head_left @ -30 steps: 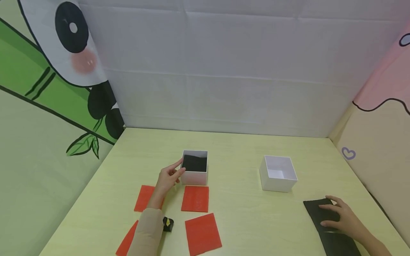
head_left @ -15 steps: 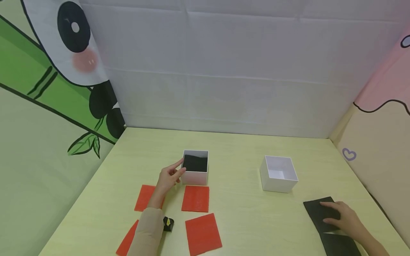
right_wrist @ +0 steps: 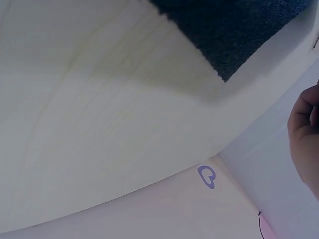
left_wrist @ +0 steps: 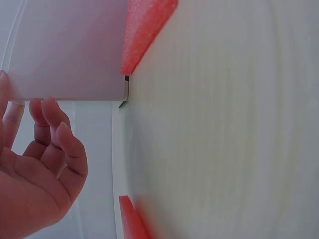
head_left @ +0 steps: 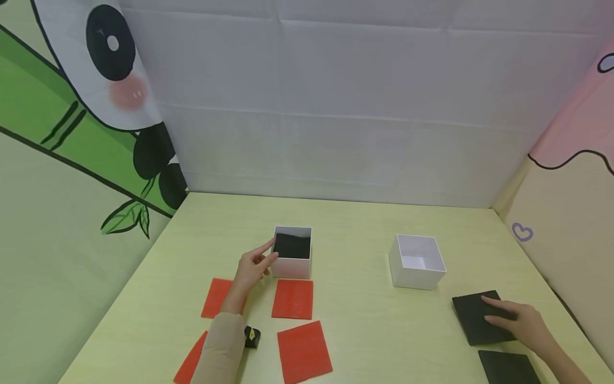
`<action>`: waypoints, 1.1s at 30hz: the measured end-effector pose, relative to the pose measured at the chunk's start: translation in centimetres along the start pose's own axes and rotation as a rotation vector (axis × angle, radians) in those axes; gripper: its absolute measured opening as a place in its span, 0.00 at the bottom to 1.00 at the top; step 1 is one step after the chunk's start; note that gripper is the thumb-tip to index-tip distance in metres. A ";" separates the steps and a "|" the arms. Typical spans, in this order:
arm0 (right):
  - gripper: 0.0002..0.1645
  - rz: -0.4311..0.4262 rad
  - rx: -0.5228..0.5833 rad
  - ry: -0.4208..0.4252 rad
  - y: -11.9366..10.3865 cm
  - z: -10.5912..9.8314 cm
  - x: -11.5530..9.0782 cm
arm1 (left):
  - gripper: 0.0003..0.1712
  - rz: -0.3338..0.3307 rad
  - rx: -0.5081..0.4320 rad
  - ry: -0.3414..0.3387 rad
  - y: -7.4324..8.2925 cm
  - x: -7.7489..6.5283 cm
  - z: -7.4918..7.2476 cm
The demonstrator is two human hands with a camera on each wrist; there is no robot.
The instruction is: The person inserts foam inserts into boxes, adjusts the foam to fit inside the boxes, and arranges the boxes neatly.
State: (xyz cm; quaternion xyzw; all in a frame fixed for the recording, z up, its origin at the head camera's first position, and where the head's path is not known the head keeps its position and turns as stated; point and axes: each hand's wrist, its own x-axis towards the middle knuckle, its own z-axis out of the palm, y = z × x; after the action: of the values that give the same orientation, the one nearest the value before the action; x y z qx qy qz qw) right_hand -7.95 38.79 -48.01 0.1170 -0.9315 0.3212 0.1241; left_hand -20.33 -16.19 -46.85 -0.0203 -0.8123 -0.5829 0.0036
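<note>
My left hand [head_left: 251, 269] holds the left side of a white box [head_left: 291, 268], its thumb at the front corner and a finger along the side. A folded dark sheet [head_left: 292, 246] lies in that box. In the left wrist view the hand's other fingers curl loosely beside the box's wall [left_wrist: 70, 55]. On the right, my right hand [head_left: 523, 322] pinches a square black cloth [head_left: 482, 320], which looks fuzzy at its corner [right_wrist: 224, 50] in the right wrist view. A second black cloth [head_left: 509, 367] lies nearer on the table.
A second white box [head_left: 417, 261], with nothing in it, stands right of centre. Several red squares [head_left: 292, 298] lie in front of the left box and around the left forearm. A small black item with a yellow mark [head_left: 251, 337] sits beside the sleeve. A white curtain [head_left: 336, 106] backs the table.
The right hand has gripped the upper black cloth and drawn it away from the lower one, so a gap shows between them. My left hand stays at the left box.
</note>
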 end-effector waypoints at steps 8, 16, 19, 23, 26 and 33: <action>0.23 0.264 0.138 -0.134 -1.1 -0.3 0.2 | 0.28 0.004 0.003 -0.001 -0.1 0.1 0.1; 0.26 0.381 0.305 -0.202 -2.0 0.2 0.7 | 0.28 0.013 -0.004 -0.008 0.0 0.1 0.0; 0.25 0.378 0.329 -0.191 -2.5 0.6 0.9 | 0.28 0.012 -0.002 -0.008 0.0 0.1 0.0; 0.24 0.349 0.330 -0.180 -3.4 1.2 1.1 | 0.28 0.010 0.000 -0.005 0.0 0.1 0.0; 0.24 0.334 0.340 -0.179 -4.0 1.7 1.3 | 0.27 0.009 0.002 -0.005 0.0 0.1 0.0; 0.24 0.325 0.495 -0.174 -5.3 2.9 1.6 | 0.27 0.004 0.011 -0.005 0.0 0.0 0.0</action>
State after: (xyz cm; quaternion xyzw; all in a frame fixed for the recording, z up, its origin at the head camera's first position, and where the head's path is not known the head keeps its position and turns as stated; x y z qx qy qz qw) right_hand -8.39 32.69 -46.76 0.0201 -0.8386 0.5427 -0.0413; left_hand -20.37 -16.14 -46.85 -0.0234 -0.8155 -0.5782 0.0032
